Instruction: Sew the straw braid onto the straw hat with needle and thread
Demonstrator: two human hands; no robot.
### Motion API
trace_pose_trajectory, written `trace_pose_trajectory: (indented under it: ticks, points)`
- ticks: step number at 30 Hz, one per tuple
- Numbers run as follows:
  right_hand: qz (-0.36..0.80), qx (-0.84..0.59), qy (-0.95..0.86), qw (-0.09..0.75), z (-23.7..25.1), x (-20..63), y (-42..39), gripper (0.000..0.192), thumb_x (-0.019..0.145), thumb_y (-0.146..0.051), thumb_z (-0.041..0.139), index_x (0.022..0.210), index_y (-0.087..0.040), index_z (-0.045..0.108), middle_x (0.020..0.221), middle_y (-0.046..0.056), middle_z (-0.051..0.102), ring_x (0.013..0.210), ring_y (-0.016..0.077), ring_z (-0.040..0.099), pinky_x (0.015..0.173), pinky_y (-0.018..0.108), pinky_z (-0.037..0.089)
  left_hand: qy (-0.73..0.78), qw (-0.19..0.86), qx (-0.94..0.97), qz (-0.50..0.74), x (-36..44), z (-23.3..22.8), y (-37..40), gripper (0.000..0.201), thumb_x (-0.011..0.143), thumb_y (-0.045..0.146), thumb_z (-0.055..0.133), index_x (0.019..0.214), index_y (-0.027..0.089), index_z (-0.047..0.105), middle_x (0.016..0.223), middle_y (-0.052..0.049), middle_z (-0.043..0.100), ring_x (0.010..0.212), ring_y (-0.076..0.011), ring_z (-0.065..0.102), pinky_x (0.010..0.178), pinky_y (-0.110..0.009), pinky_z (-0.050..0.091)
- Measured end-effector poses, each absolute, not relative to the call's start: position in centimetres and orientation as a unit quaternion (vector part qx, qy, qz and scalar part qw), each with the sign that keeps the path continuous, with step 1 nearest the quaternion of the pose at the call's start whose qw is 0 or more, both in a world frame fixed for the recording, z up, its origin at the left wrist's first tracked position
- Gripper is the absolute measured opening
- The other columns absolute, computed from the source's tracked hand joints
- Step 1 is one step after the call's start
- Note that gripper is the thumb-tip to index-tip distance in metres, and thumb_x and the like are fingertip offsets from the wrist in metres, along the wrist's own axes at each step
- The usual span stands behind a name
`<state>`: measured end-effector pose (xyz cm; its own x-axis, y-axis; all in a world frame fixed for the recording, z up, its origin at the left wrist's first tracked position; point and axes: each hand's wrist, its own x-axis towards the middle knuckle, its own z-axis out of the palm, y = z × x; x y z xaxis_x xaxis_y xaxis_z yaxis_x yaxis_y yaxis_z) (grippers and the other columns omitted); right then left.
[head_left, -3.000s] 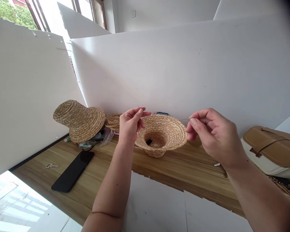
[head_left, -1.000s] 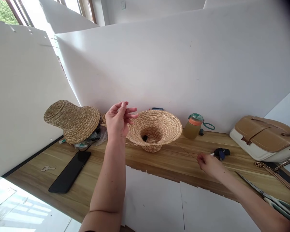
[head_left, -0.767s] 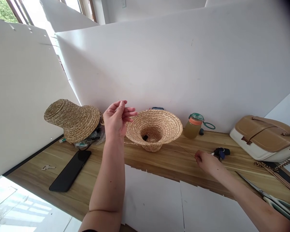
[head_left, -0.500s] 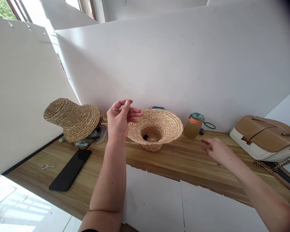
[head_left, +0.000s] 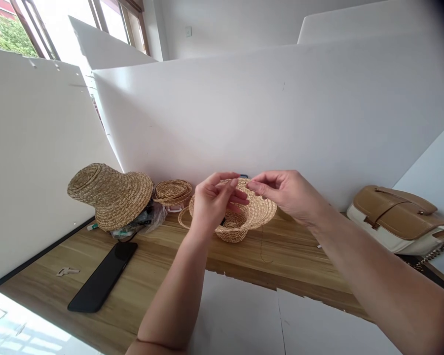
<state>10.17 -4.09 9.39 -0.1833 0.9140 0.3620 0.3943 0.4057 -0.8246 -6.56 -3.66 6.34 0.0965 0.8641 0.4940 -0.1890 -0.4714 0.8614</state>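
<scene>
My left hand [head_left: 215, 201] is raised over an upturned straw hat [head_left: 232, 236], thumb and forefinger pinched, the other fingers loosely curled. Close to it on the right, my right hand [head_left: 283, 193] also pinches thumb against forefinger. Whatever lies between the fingertips is too fine to make out. The hat rests crown down on the wooden table, its wide brim flaring upward and partly covered by my hands. A loose braid end [head_left: 183, 218] sticks out at the brim's left. From the brim's right side a thin thread [head_left: 262, 246] hangs onto the wood.
Left of the hat sit a coil of straw braid [head_left: 172, 191] and a second straw hat [head_left: 122, 199] on plastic-wrapped items. A black phone [head_left: 103, 278] and a key [head_left: 68, 271] lie nearer. A brown-and-white handbag [head_left: 395, 212] stands right; white boards [head_left: 244, 308] cover the front.
My right hand has swung left and up from the table to meet my left hand, closing into a pinch and hiding the bottle. My left hand has shifted right and lower in view.
</scene>
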Motion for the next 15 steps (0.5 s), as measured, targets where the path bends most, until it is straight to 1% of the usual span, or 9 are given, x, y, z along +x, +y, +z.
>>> trace_pose_trajectory:
  ticks: [5,8,12,15]
  points:
    - [0.347,-0.414,-0.714,0.444,9.6,9.0,-3.7,0.03,0.077,-0.046,0.067,0.079,-0.016,0.071,0.073,0.003,0.068,0.07,0.0149,0.057,0.067,0.028,0.045,0.292,0.393,0.617,0.616,-6.0,5.7,-3.5,0.031,0.081,0.039,0.063,0.102,0.017,0.065,0.067,-0.004,0.07,0.06,-0.0189,0.07,0.044,-0.023,0.057]
    - [0.363,-0.403,-0.715,0.442,10.0,8.4,-3.8,0.024,0.079,-0.038,0.066,0.073,-0.016,0.069,0.069,0.003,0.066,0.068,0.0149,0.059,0.067,0.029,0.046,0.307,0.358,0.631,0.616,-5.9,5.5,-3.5,0.029,0.083,0.037,0.061,0.106,0.019,0.065,0.067,-0.003,0.07,0.062,-0.0172,0.07,0.046,-0.022,0.057]
    - [0.386,-0.369,-0.691,0.486,10.4,7.4,-3.8,0.014,0.077,-0.022,0.065,0.066,-0.014,0.065,0.062,0.001,0.062,0.061,0.0114,0.056,0.061,0.026,0.046,0.306,0.344,0.64,0.616,-5.9,5.6,-3.7,0.033,0.082,0.034,0.062,0.112,0.019,0.061,0.07,-0.003,0.07,0.065,-0.0173,0.07,0.049,-0.022,0.057]
    - [0.377,-0.349,-0.67,0.535,10.6,6.9,-3.7,0.013,0.079,-0.019,0.064,0.066,-0.015,0.062,0.063,0.0,0.06,0.059,0.0093,0.054,0.056,0.023,0.045,0.291,0.363,0.63,0.622,-5.8,5.6,-3.6,0.037,0.077,0.029,0.068,0.112,0.018,0.06,0.073,-0.003,0.071,0.068,-0.0189,0.071,0.052,-0.024,0.059]
